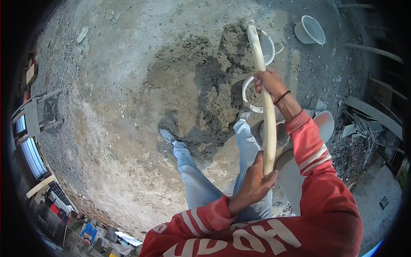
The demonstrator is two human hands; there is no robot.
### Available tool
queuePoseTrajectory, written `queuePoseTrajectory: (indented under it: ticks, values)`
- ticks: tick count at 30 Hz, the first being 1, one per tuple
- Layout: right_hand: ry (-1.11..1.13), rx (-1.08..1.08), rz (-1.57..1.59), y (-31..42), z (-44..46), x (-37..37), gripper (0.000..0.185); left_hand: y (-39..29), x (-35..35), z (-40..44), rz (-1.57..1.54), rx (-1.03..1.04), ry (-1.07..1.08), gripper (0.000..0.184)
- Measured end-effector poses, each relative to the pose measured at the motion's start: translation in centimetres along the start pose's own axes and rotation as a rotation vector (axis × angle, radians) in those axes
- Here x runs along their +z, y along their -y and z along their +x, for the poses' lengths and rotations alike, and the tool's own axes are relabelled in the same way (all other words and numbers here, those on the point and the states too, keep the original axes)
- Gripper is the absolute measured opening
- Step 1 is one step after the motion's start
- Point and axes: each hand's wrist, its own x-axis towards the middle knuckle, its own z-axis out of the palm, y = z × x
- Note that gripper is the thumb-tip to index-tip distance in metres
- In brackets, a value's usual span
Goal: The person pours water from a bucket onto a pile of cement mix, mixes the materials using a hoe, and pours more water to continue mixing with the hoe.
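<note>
A long pale wooden handle runs from near my waist up toward the wet mortar. Around its lower end my left hand is wrapped. Higher up, my right hand, with a dark band at the wrist, grips the same handle. The handle's far end reaches the edge of the grey-brown mortar pile, where the tool's head cannot be made out. Just right of the handle is a white bucket, partly hidden by it. A white curved rim shows left of my right hand.
Another white bucket stands at the upper right. Broken boards and rubble lie on the right. A wooden frame is at the far left, with assorted scraps at the lower left. My feet are at the mortar's near edge.
</note>
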Motion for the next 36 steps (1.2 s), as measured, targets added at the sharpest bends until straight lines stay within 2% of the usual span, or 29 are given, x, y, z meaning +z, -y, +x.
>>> queuePoseTrajectory:
  ticks: [2, 3, 5, 7, 9, 10, 12, 15, 17, 19, 21, 23, 24, 26, 27, 29, 30, 31, 32, 33, 34, 35, 36]
  values:
    - [-0.162, -0.269, 0.009, -1.3, -0.2, 0.5, 0.018, 3.6, -3.3, 2.5, 0.39, 0.033, -0.145, 0.027]
    - [-0.161, -0.258, 0.016, -2.3, 0.9, 0.9, 0.018, 5.0, -5.1, 4.4, 0.567, 0.031, -0.248, 0.03]
    - [-0.318, -0.397, 0.071, -4.8, 3.7, 1.3, 0.019, 8.5, -8.6, 9.6, 0.834, 0.043, -0.47, 0.026]
    - [-0.361, -0.394, 0.022, -8.6, 8.8, -0.2, 0.022, 14.4, -13.5, 15.8, 0.857, 0.103, -0.387, 0.026]
    - [-0.401, -0.404, 0.018, -9.4, 12.6, -1.2, 0.024, 16.9, -15.7, 20.0, 0.921, 0.237, -0.417, 0.022]
    - [-0.423, -0.442, 0.005, -9.9, 14.1, -1.9, 0.031, 17.8, -16.1, 21.5, 0.909, 0.235, -0.419, 0.022]
    - [-0.39, -0.49, 0.031, -9.6, 13.5, -2.1, 0.031, 19.0, -16.5, 22.3, 0.88, 0.247, -0.386, 0.022]
    - [-0.388, -0.554, 0.031, -8.7, 9.0, -0.1, 0.036, 19.1, -16.1, 20.3, 0.847, 0.228, -0.375, 0.025]
    - [-0.325, -0.583, 0.019, -8.2, 6.2, 2.0, 0.037, 17.8, -15.1, 18.0, 0.772, 0.237, -0.414, 0.029]
    - [-0.288, -0.585, -0.057, -7.8, 4.6, 4.2, 0.038, 17.4, -15.4, 16.1, 0.616, 0.28, -0.268, 0.03]
    - [-0.172, -0.653, -0.13, -7.6, 3.2, 7.6, 0.04, 16.5, -15.9, 14.2, 0.557, 0.317, -0.305, 0.028]
    - [-0.144, -0.634, -0.169, -8.8, 4.1, 11.5, 0.034, 16.3, -17.5, 12.8, 0.45, 0.414, -0.377, 0.027]
    - [-0.16, -0.63, -0.323, -9.8, 5.6, 13.1, 0.031, 16.8, -18.8, 12.1, 0.415, 0.281, -0.398, 0.026]
    - [-0.211, -0.654, -0.604, -12.8, 9.6, 16.6, 0.031, 18.2, -21.9, 11.1, 0.308, 0.278, -0.456, 0.025]
    - [-0.209, -0.608, -0.69, -16.4, 11.9, 17.9, 0.034, 19.3, -23.1, 10.2, 0.205, 0.283, -0.493, 0.025]
    - [-0.197, -0.521, -0.87, -23.7, 16.4, 20.5, 0.04, 22.3, -25.2, 7.9, 0.206, 0.275, -0.589, 0.02]
    - [-0.17, -0.446, -0.968, -28.6, 17.9, 21.3, 0.041, 24.4, -25.6, 6.2, 0.156, 0.124, -0.634, 0.016]
    - [-0.076, -0.141, -0.974, -32.8, 16.8, 21.3, 0.042, 26.8, -25.3, 3.9, 0.099, -0.031, -0.674, 0.012]
    - [0.02, 0.165, -1.011, -37.0, 15.8, 21.4, 0.042, 31.1, -23.7, 1.6, -0.179, -0.117, -0.7, 0.008]
    - [-0.021, 0.199, -1.227, -47.0, 18.1, 18.6, 0.035, 34.1, -22.8, 0.0, -0.448, -0.183, -0.704, 0.005]
    - [0.041, 0.377, -1.217, -48.5, 15.4, 18.5, 0.028, 32.0, -22.7, -1.7, -0.429, -0.364, -0.7, 0.006]
    - [0.052, 0.541, -0.973, -50.9, 14.3, 17.5, 0.02, 29.0, -22.5, -3.4, -0.416, -0.554, -0.7, 0.007]
    - [0.063, 0.549, -0.99, -51.2, 13.6, 17.1, 0.02, 27.5, -22.7, -4.2, -0.435, -0.558, -0.712, 0.007]
